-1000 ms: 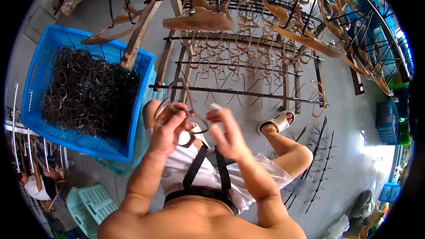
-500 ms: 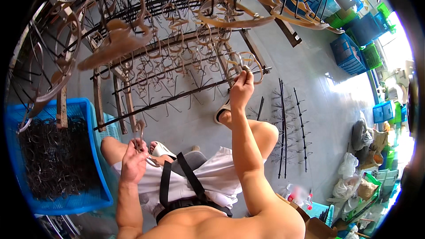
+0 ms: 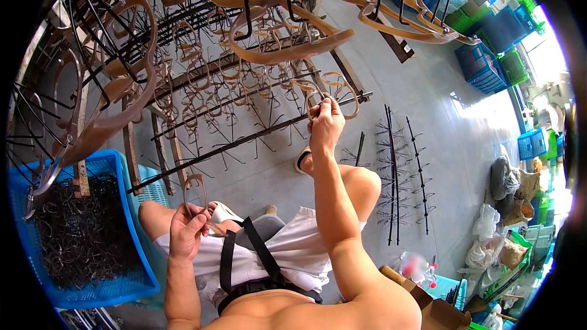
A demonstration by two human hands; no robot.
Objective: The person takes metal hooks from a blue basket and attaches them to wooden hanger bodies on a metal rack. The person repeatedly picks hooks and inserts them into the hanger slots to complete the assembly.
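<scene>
R hand hanging a frame on the rack, L hand holding the next one.

R hand (image 3: 326, 123) pinched shut on a tan eyeglass frame (image 3: 319, 96) at the black wire rack (image 3: 244, 140) prong; L hand (image 3: 188, 229) closed round another tan frame (image 3: 195, 190) over my lap. Risk: thin, glossy plastic loop misses the prong, drops to floor. Blue crate (image 3: 131, 220) of dark frames at my left.

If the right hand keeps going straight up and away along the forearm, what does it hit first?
Probably the tan frame hung on the dark pronged rack bar, which the right hand already touches; more hanging frames lie beyond, though depth is unclear.
</scene>
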